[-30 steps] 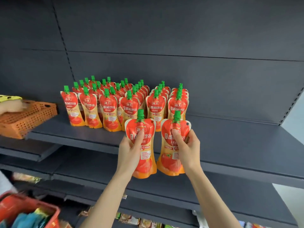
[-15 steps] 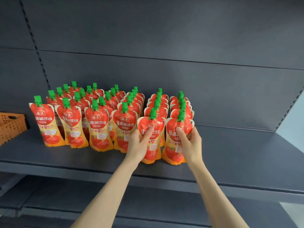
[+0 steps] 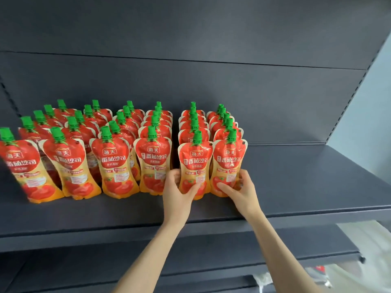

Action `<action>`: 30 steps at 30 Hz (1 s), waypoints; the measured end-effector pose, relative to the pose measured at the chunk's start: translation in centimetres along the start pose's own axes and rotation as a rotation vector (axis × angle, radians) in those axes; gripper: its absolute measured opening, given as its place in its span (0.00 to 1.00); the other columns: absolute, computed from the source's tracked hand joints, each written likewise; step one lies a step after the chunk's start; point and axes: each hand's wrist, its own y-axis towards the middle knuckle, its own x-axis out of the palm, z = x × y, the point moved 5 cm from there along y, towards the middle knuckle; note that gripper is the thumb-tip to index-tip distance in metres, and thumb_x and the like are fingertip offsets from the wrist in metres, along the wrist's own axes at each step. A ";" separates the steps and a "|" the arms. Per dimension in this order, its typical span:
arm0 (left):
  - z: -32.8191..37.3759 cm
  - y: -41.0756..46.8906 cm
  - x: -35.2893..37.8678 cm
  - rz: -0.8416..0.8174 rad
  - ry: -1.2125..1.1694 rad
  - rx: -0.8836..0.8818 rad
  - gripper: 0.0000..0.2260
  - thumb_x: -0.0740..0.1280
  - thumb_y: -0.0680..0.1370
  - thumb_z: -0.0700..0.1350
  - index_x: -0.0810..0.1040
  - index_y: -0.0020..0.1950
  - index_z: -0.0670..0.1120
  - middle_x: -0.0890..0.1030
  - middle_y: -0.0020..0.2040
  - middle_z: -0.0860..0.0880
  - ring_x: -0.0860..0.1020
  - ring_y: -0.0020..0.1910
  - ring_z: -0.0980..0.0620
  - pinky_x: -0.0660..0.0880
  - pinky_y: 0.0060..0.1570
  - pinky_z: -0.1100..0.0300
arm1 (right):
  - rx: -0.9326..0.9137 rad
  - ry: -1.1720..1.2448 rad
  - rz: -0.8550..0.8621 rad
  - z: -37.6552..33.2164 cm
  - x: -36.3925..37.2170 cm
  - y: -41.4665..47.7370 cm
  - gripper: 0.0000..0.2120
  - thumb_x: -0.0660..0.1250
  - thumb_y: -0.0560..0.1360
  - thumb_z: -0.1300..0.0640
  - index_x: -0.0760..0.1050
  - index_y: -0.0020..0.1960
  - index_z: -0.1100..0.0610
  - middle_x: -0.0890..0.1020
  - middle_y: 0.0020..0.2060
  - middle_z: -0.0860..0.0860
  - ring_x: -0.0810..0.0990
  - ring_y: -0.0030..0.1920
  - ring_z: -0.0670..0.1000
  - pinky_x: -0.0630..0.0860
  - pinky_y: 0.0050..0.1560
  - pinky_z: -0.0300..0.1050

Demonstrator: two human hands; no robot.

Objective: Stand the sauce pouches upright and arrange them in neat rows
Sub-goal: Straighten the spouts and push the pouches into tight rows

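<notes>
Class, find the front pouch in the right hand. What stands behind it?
Behind the front pouch in the right hand stands a file of pouches, reaching towards the back panel. Only their green caps and red tops show; their lower bodies are covered.

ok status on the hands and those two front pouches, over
Left hand grips second-from-right front pouch low; right hand grips rightmost front pouch. Both upright on shelf, heading their rows. Nothing blocking; far-left pouch leans.

Held pouches (image 3: 195,163) now on shelf (image 3: 296,182), left hand (image 3: 177,193), right hand (image 3: 241,191) seemingly gripping lower
</notes>
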 end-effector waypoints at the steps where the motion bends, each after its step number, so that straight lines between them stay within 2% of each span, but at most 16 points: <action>1: -0.1 -0.3 0.0 0.033 0.045 0.021 0.20 0.76 0.68 0.44 0.69 0.52 0.51 0.77 0.49 0.54 0.77 0.49 0.57 0.73 0.46 0.66 | -0.004 -0.024 0.021 0.1 -0.1 -0.3 0.21 0.76 0.67 0.58 0.69 0.55 0.54 0.80 0.50 0.48 0.81 0.48 0.43 0.79 0.46 0.36; 3: -0.5 -0.7 0.0 0.070 0.136 0.056 0.19 0.76 0.68 0.45 0.69 0.51 0.51 0.76 0.50 0.51 0.75 0.50 0.52 0.74 0.47 0.61 | -0.009 -0.036 0.076 -0.1 -0.3 -0.6 0.22 0.75 0.68 0.60 0.68 0.56 0.56 0.79 0.46 0.44 0.79 0.45 0.39 0.76 0.41 0.29; 7: -1.2 -0.5 0.1 0.107 0.227 0.044 0.20 0.74 0.69 0.49 0.71 0.56 0.48 0.76 0.53 0.49 0.74 0.54 0.49 0.76 0.51 0.52 | -0.021 -0.072 0.121 -0.2 -0.3 -0.5 0.23 0.75 0.68 0.60 0.66 0.56 0.57 0.77 0.44 0.41 0.77 0.43 0.36 0.73 0.40 0.25; 10: -1.2 -0.5 0.3 0.137 0.250 0.032 0.22 0.73 0.70 0.50 0.71 0.60 0.46 0.76 0.56 0.49 0.75 0.55 0.49 0.77 0.52 0.50 | -0.020 -0.112 0.096 -0.2 -0.2 -0.3 0.23 0.75 0.69 0.58 0.66 0.57 0.55 0.78 0.47 0.44 0.77 0.45 0.38 0.74 0.41 0.30; 15: -1.3 -0.7 0.6 0.157 0.276 0.025 0.23 0.72 0.72 0.50 0.70 0.63 0.45 0.76 0.58 0.48 0.76 0.57 0.48 0.78 0.53 0.48 | -0.009 -0.183 0.064 0.4 -0.5 0.1 0.24 0.75 0.68 0.53 0.66 0.58 0.53 0.79 0.51 0.47 0.78 0.50 0.47 0.77 0.52 0.45; 19: -1.1 -0.5 0.8 0.166 0.288 0.020 0.23 0.72 0.72 0.50 0.70 0.63 0.45 0.76 0.59 0.47 0.75 0.58 0.48 0.78 0.53 0.49 | -0.019 -0.209 0.044 0.4 -0.6 0.4 0.23 0.74 0.69 0.51 0.66 0.57 0.52 0.79 0.52 0.48 0.78 0.50 0.47 0.77 0.53 0.46; 23: -1.3 -0.7 1.0 0.168 0.300 0.032 0.24 0.70 0.73 0.51 0.69 0.65 0.44 0.75 0.60 0.47 0.75 0.59 0.47 0.78 0.54 0.48 | -0.021 -0.228 0.064 0.7 -0.9 0.4 0.24 0.73 0.70 0.50 0.65 0.60 0.53 0.79 0.54 0.49 0.78 0.53 0.50 0.77 0.56 0.51; 30: -1.2 -0.8 1.2 0.171 0.341 0.041 0.24 0.70 0.73 0.52 0.68 0.65 0.45 0.75 0.60 0.47 0.76 0.58 0.47 0.78 0.53 0.49 | -0.050 -0.263 0.084 0.7 -1.0 0.1 0.28 0.74 0.68 0.48 0.65 0.63 0.52 0.77 0.57 0.50 0.75 0.58 0.51 0.76 0.57 0.52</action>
